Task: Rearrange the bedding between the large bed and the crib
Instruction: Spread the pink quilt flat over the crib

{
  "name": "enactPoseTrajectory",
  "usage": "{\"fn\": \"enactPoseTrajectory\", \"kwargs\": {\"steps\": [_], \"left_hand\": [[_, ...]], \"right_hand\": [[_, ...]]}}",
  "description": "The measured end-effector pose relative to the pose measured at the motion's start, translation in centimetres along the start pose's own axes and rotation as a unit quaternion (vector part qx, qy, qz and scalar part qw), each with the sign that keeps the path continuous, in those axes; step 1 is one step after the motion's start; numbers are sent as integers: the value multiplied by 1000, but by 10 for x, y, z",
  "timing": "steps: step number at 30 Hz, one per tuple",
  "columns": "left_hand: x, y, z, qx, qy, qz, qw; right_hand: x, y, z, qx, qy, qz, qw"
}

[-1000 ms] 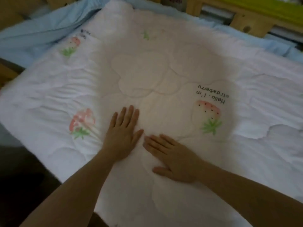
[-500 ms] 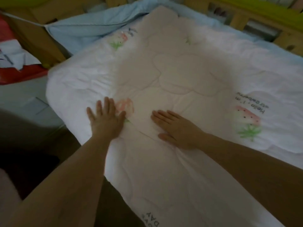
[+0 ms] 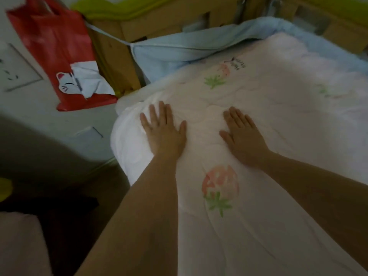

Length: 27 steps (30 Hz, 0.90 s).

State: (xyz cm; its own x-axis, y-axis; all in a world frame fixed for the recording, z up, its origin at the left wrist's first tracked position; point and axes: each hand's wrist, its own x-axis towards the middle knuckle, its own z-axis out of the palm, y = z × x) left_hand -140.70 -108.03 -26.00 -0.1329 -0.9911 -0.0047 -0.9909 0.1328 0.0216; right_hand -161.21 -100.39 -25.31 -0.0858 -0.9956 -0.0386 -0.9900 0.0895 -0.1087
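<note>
**Hands slide to the quilt's left corner**

Both hands have travelled leftward across the white quilt [image 3: 268,120] since the earlier frames, and the view has swung with them, bringing a red bag [image 3: 59,56] and pale wall into sight.

Head view: the left hand [image 3: 164,132] lies flat near the quilt's rumpled left edge, fingers straight and spread, gripping nothing. The right hand [image 3: 242,136] presses flat just beside it, fingers released and close together. A printed strawberry [image 3: 220,188] sits between the two forearms; another strawberry [image 3: 221,74] with lettering lies farther up. The quilt is spread over the mattress, on top of a light blue blanket [image 3: 179,50] bunched along the far edge. Behind stands a wooden frame [image 3: 159,22] with a green-yellow strip on top. The red bag, printed with a white cat, hangs against the wall at the left, which carries a white wall plate [image 3: 18,72].
</note>
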Motion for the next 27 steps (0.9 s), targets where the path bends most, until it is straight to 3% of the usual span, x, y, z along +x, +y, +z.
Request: {"fn": "enactPoseTrajectory", "kwargs": {"steps": [2, 3, 7, 8, 11, 12, 15, 16, 17, 18, 20, 21, 22, 27], "left_hand": [[11, 3, -11, -45, 14, -55, 997], [18, 17, -16, -79, 38, -39, 995], [23, 97, -12, -97, 44, 257, 961], [24, 113, -7, -96, 30, 263, 960], [29, 134, 13, -110, 29, 173, 978], [28, 135, 17, -106, 35, 163, 980], [32, 137, 23, -110, 57, 168, 978], [34, 140, 25, -108, 62, 173, 977], [35, 140, 27, -103, 64, 174, 977], [37, 138, 27, -98, 64, 171, 978], [38, 138, 29, -85, 61, 169, 980], [38, 138, 30, -80, 65, 170, 980], [39, 139, 28, -84, 63, 169, 980], [42, 116, 13, -59, 28, 216, 974]], "right_hand": [[13, -6, 1, -2, -4, -8, 1000], [21, -6, -2, -1, 1, -15, 1000], [46, 29, -11, -16, 11, -12, 1000], [50, 45, -12, -24, 19, 11, 999], [64, 91, -12, -39, 43, 69, 996], [73, 98, -14, -46, 40, 39, 997], [109, 109, -17, -94, -11, -162, 982], [123, 118, -17, -107, -21, -176, 978], [136, 130, -17, -112, -9, -139, 984], [146, 142, -19, -107, 12, -47, 993], [155, 171, -26, -81, 26, 201, 976], [153, 175, -30, -66, 13, 275, 959], [150, 169, -33, -53, 16, 295, 954], [102, 79, -17, 22, 22, 67, 997]]}}
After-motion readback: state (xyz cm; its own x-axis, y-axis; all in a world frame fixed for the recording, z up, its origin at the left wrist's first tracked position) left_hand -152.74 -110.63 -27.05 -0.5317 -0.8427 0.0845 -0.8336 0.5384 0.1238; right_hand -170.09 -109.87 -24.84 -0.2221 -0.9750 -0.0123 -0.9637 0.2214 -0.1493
